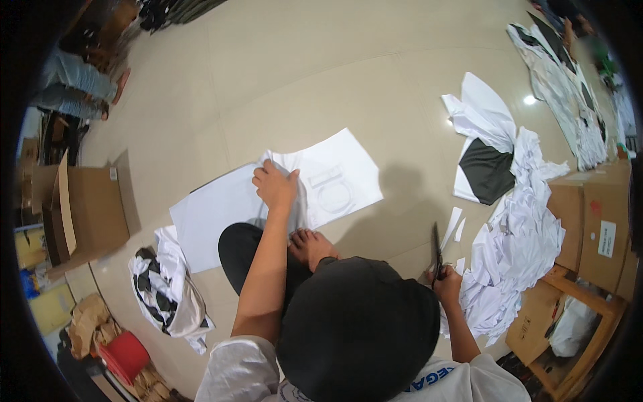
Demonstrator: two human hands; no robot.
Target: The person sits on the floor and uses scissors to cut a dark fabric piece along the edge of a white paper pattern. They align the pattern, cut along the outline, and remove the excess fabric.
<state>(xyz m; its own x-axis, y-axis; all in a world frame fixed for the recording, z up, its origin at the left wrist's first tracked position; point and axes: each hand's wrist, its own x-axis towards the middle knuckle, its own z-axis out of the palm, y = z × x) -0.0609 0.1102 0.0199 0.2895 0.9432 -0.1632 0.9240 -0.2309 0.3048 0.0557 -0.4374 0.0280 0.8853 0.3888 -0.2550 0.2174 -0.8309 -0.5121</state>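
White cloth (315, 171)'s on the floor (301, 87), left hand (276, 186) on its raised fold, can't tell if pinching. Right hand (448, 285), right of the cloth, grips scissors (437, 251). Foot (313, 248)'s by its near edge, so a careless tug could snag it, imo.

Glossy beige tile floor (335, 74) spanned room, bright light reflection (530, 100) gleaming at upper right. Open cardboard box (100, 208) stood at left; labeled cardboard carton (609, 201) sat near wooden frame (601, 340) at right.
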